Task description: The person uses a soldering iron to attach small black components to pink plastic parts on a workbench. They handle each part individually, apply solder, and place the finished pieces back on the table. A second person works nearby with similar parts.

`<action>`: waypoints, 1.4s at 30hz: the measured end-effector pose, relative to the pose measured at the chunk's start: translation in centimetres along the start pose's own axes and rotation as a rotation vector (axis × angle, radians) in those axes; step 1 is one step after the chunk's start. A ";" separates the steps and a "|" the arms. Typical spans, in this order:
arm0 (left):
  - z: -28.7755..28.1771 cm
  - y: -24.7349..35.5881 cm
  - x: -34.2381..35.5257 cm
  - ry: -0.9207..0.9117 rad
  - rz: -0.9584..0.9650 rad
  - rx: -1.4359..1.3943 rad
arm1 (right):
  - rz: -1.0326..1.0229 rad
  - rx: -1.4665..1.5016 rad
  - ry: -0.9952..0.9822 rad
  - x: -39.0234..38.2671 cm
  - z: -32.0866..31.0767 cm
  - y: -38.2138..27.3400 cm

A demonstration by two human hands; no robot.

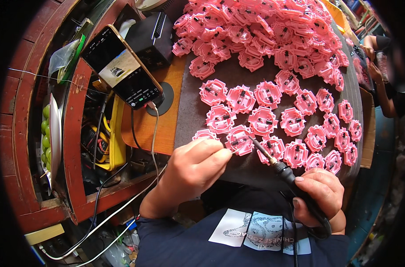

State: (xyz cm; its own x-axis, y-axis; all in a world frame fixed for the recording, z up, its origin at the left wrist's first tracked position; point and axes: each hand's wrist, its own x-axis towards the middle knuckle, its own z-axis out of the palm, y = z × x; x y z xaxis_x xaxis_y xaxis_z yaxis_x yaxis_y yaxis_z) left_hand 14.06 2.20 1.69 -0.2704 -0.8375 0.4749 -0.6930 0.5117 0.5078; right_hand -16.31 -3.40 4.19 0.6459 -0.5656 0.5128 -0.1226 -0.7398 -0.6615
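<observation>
Right hand (319, 196) is wrapped tight round a soldering iron (286, 171), tip on a pink plastic part (240, 140) at the mat's (238, 73) near edge. Left hand (191, 169) pinches its rim. Looks light, stiff, probably melts easily, so hold the edges.

Right hand (317, 191) grips a soldering iron (286, 171), tip touching a pink plastic part (240, 139). Left hand (194, 167) fingers (220, 153) pinch that part's near-left edge. Beyond it, rows of like parts (291, 120) cover the dark mat (191, 111); a phone (122, 66) stands far-left of it.
</observation>
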 end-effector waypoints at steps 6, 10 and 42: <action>-0.9 -0.7 -2.2 0.231 -0.183 -0.042 | 0.008 0.007 -0.005 0.2 0.3 -0.6; -0.4 -1.8 -3.7 0.258 -0.166 -0.025 | 0.006 0.000 -0.021 0.5 0.8 -0.8; -1.7 -4.7 -1.1 0.172 -0.076 -0.088 | 0.045 -0.086 -0.064 3.9 3.0 -1.2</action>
State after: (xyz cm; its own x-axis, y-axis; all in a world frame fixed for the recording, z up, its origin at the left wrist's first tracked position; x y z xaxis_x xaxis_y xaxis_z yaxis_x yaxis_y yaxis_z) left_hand 18.80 0.98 0.04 -0.0964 -0.8333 0.5444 -0.6439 0.4693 0.6043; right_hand -11.37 -3.64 5.28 0.6843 -0.5770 0.4458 -0.2153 -0.7440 -0.6326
